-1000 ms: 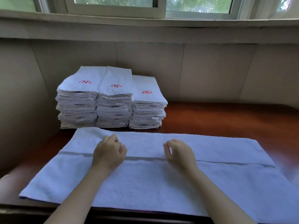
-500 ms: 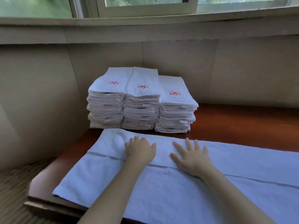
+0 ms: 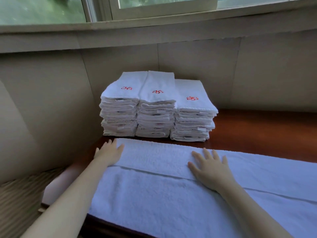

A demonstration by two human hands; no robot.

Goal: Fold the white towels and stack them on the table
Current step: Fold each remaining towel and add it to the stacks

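Fingers straight, grasping nothing: left hand at the end of the towel, right hand farther along its rightward long axis.

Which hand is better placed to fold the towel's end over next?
Probably the left hand: it lies at the left end of the towel, while the right hand rests flat midway along.

A linen or laundry room: 3 stacks of embroidered towels beneath a window.
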